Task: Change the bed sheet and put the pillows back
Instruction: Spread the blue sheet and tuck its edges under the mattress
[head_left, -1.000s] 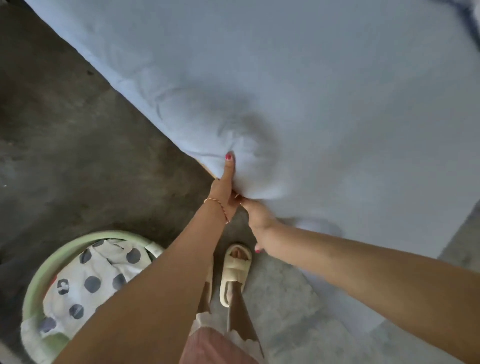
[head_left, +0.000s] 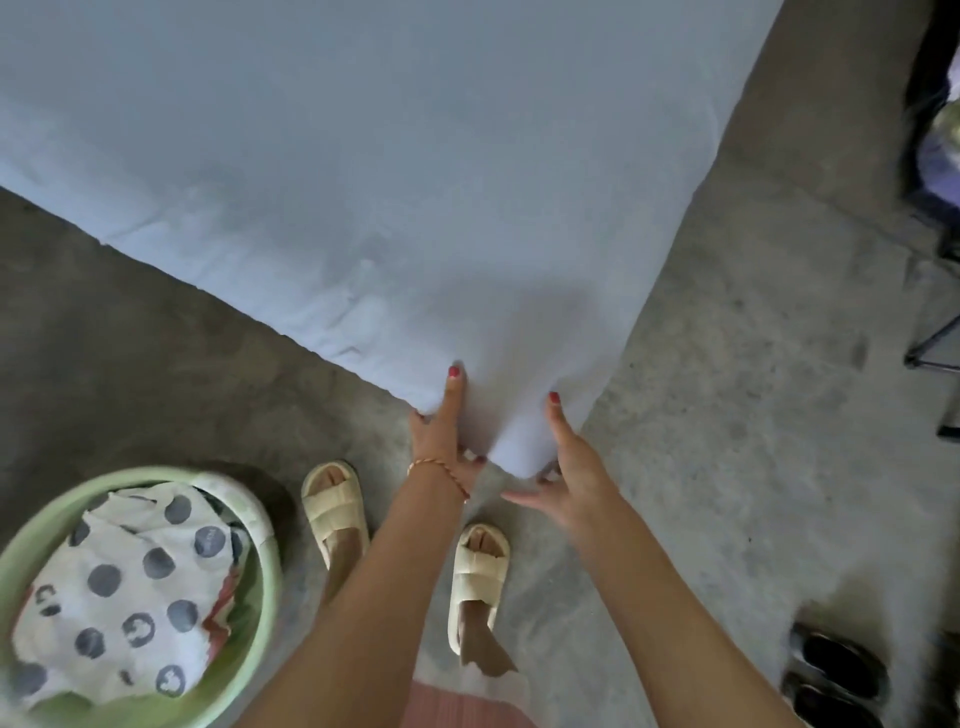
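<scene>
A pale blue bed sheet (head_left: 415, 182) covers the mattress, whose near corner points at me. My left hand (head_left: 441, 431) grips the sheet on the corner's left side, thumb up on the fabric, fingers curled under the edge. My right hand (head_left: 571, 462) holds the corner's right side, thumb raised along the sheet and fingers tucked beneath the hanging cloth. No pillows are in view.
A green laundry basket (head_left: 260, 582) with a white polka-dot cloth (head_left: 124, 587) stands on the concrete floor at lower left. My feet in cream slippers (head_left: 478, 577) are below the corner. Black shoes (head_left: 831, 675) lie at lower right; dark furniture legs (head_left: 935, 343) at right.
The view has shifted so the mattress corner is now centred. My hands, bunched together on the left edge before, now sit apart on either side of the corner, and the sheet lies smoother.
</scene>
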